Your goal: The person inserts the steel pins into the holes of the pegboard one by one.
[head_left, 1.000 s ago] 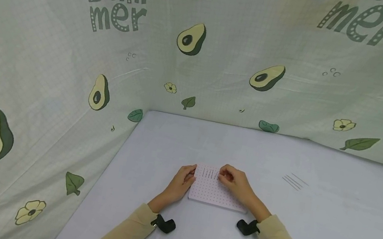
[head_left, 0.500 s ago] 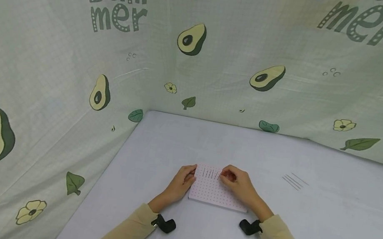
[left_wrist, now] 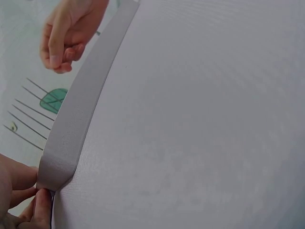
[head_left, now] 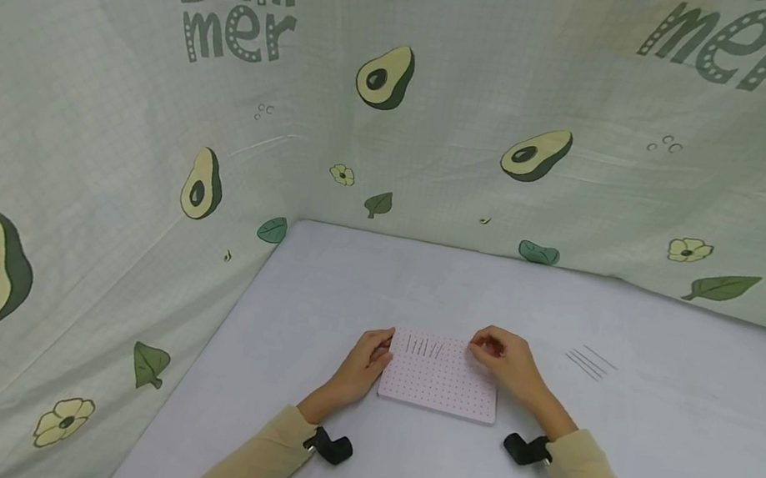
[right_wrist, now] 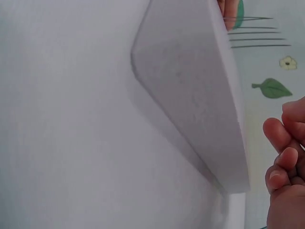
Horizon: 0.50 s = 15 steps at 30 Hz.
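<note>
A pale pink board with rows of small holes [head_left: 442,388] lies on the white table. Several thin dark sticks [head_left: 414,346] stand in its upper left part; the left wrist view shows such sticks [left_wrist: 31,116] jutting past the board's grey side [left_wrist: 78,114]. My left hand [head_left: 358,363] holds the board's left edge, thumb and fingers at the corner. Over the upper right edge is my right hand [head_left: 505,363], its fingers loosely curled. No object shows between the right hand's fingertips in either wrist view.
Several loose thin sticks [head_left: 590,362] lie on the table [head_left: 666,456] to the right of the board. A cloth [head_left: 440,172] printed with avocados and leaves hangs along the back and left. Each wrist wears a black camera [head_left: 526,449].
My right hand has moved right and slightly away from me, off the row of standing sticks. A slanted stick where its fingertips were is now uncovered. The left hand keeps its place.
</note>
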### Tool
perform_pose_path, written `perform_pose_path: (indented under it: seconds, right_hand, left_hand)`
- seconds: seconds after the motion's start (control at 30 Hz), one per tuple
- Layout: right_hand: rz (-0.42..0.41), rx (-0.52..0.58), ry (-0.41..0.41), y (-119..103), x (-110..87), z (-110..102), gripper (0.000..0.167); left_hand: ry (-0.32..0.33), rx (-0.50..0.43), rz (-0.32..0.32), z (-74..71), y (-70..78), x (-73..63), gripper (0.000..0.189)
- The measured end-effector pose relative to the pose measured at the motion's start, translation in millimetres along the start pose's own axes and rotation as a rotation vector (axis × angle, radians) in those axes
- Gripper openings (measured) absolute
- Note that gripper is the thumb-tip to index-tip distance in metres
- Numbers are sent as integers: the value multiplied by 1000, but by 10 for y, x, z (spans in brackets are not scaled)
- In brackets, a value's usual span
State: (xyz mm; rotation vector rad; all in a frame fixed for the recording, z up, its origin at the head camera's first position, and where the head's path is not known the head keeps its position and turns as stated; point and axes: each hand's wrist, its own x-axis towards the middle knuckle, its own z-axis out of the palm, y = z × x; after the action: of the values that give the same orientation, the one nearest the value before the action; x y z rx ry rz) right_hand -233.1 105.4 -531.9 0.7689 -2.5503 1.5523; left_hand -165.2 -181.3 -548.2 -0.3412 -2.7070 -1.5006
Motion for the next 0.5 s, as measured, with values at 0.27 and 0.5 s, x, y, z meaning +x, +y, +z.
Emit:
perform_pose_path:
  seconds: [0.27, 0.5]
  right_hand:
    - [45, -39, 51, 98, -62, -222, 4]
    - [75, -95, 85, 227, -141, -399, 6]
  left_hand:
    - [-1, 10, 6, 5, -6, 18, 48]
    - [-3, 10, 7, 10, -9, 14, 48]
